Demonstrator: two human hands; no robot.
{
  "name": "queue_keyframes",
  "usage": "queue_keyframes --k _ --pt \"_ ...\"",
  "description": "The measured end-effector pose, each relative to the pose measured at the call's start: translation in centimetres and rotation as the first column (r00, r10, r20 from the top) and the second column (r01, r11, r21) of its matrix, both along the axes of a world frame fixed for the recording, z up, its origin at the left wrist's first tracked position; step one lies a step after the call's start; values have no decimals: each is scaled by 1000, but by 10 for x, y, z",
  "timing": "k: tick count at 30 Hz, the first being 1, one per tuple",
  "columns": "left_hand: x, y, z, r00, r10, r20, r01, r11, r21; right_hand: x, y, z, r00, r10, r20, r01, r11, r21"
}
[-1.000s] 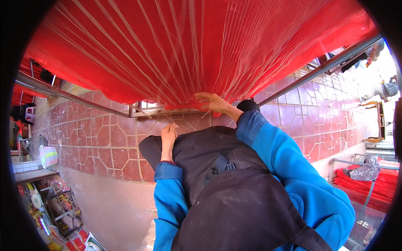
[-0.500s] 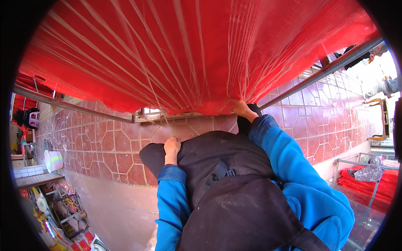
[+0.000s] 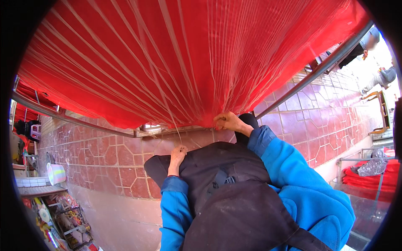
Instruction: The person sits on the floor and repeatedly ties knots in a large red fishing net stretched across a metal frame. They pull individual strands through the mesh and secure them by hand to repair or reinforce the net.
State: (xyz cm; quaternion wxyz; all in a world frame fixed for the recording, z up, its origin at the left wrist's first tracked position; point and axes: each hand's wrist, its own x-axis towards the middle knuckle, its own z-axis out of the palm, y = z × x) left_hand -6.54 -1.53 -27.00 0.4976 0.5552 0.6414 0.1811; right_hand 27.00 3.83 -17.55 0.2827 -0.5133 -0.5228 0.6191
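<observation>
A broad sheet of red cloth stretches away from me, with many long pale threads fanning across it and drawing together at its near edge. At that edge my right hand is closed in a pinch where the threads gather; the exact strands between its fingertips are too fine to tell. Lower and to the left, my left hand is closed, knuckles up, beside the dark apron over my lap. One pale strand leaves the cloth and runs down to its fingertips.
Metal tubes frame the cloth on both sides above a reddish tiled floor. At left stand a pale bucket and a cluttered rack. Folded red cloth sits on a shelf at right. Other people are at far right.
My right hand has shifted left and slightly nearer me, and the gathered threads have swung left with it. My left hand has moved a little right and nearer me. The view has tilted slightly.
</observation>
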Motion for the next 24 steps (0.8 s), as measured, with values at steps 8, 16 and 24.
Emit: queue_keyframes --k 8,16,24 --pt "2 4 -5 1000 12 28 -14 997 76 -12 -7 -19 993 38 113 -13 976 -217" --pt "7 5 0 973 219 78 -230 952 204 -29 0 -42 993 -79 83 102 937 -333" --pt "-3 1 -6 973 176 -149 -159 980 121 -44 6 -59 981 -74 178 132 931 -342"
